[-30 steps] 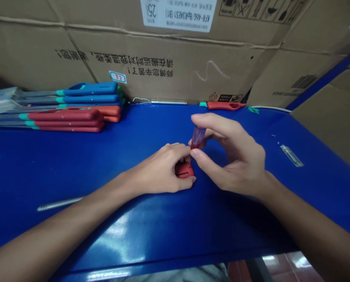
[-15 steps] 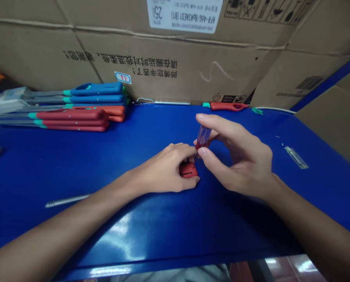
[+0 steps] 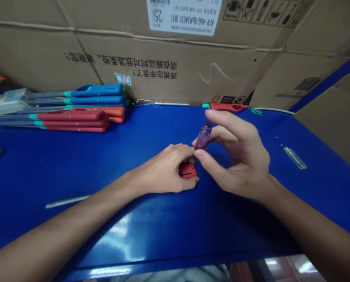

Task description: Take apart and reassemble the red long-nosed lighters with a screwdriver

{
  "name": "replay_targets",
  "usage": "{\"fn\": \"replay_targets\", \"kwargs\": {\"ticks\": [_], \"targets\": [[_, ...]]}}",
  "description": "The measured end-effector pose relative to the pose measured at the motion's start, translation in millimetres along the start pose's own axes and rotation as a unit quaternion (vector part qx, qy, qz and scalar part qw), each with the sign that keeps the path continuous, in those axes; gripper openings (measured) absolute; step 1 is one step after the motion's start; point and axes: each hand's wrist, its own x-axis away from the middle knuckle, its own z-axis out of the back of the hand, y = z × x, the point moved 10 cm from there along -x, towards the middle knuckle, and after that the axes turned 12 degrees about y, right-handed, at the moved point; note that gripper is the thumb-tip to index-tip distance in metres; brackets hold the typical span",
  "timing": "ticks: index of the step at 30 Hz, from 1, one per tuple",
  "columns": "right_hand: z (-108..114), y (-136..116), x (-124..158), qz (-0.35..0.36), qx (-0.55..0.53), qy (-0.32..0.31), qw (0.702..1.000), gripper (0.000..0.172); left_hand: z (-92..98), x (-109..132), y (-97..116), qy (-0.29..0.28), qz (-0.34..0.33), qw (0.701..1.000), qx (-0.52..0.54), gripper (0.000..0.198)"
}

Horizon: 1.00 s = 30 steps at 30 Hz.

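Note:
My left hand (image 3: pixel 165 170) is closed over a red lighter handle (image 3: pixel 188 171), pressing it to the blue table. Only the handle's rounded end, with a dark slot, shows between thumb and fingers; the rest is hidden. My right hand (image 3: pixel 239 156) pinches a small screwdriver (image 3: pixel 203 135) with a clear purple grip, low down between thumb and fingers. Its forefinger is lifted off the grip's top. The screwdriver stands slightly tilted, and its thin shaft runs down to the red handle's upper face beside the slot.
Long-necked lighters with blue (image 3: pixel 97 90), orange and red (image 3: pixel 72 115) handles are stacked at the back left. Another red handle (image 3: pixel 228 107) lies by the cardboard box (image 3: pixel 104 39). A metal rod (image 3: pixel 67 201) is near my left forearm; a small clear tube (image 3: pixel 295 157) lies right.
My right forefinger has come off the top of the screwdriver's grip and moved to the right, uncovering its end. My left hand and the red handle have stayed put.

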Motion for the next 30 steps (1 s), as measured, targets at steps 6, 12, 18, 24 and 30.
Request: {"fn": "replay_targets", "kwargs": {"ticks": [6,12,18,24,30], "targets": [[2.1,-0.7,-0.4,0.011,0.034,0.006,0.999,0.055,0.8,0.3,-0.4,0.0,0.007,1.0,0.006,0.025],[1.2,2.8,-0.3,-0.012,0.033,0.0,0.999,0.056,-0.4,0.5,0.2,-0.006,0.002,1.0,0.012,0.023],[8.8,3.3,0.1,0.014,0.05,0.052,0.997,0.055,-0.8,0.9,-3.2,-0.006,0.016,1.0,-0.001,0.028],[3.6,2.7,1.4,-0.007,0.033,0.015,0.999,0.058,-0.5,0.7,-0.2,-0.005,0.0,1.0,0.012,0.025],[6.4,-3.2,-0.3,0.045,0.067,0.051,0.995,0.064,-0.3,0.4,-1.6,0.002,0.003,1.0,-0.007,0.022]]}}
